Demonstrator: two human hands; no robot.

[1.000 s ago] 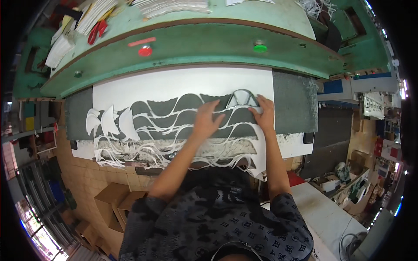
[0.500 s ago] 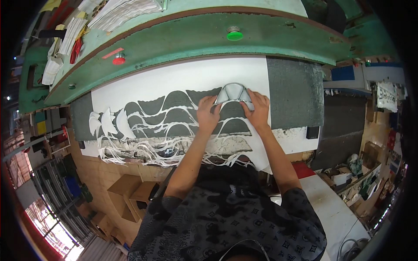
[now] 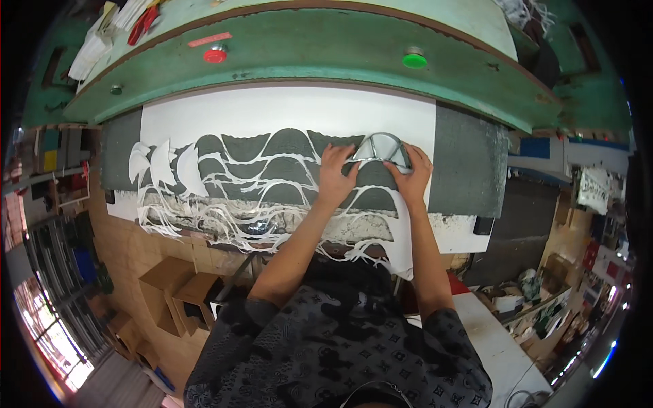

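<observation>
Held a curved metal cutting die (image 3: 383, 147), shaped like a little arch, between both hands. Sat flat on the white sheet (image 3: 286, 112), near its right edge, over the dark pad. Left hand (image 3: 335, 173) pressed down on the die's left end, fingers spread flat and not curled shut. Right hand (image 3: 411, 171) pressed on the die's right end, fingers bent over its rim, touching but not wrapped round it. Just left of the hands, showed rows of arch-shaped holes (image 3: 272, 160) cut out of the sheet, with the grey cutting pad (image 3: 469, 163) dark beneath. Farther left, lay a small pile of white cut pieces (image 3: 163, 163). Below the hands, hung thin white leftover strips (image 3: 224, 221). Above the hands, curved the green press head (image 3: 306, 47), with a red button (image 3: 215, 54) and a green button (image 3: 414, 60).
</observation>
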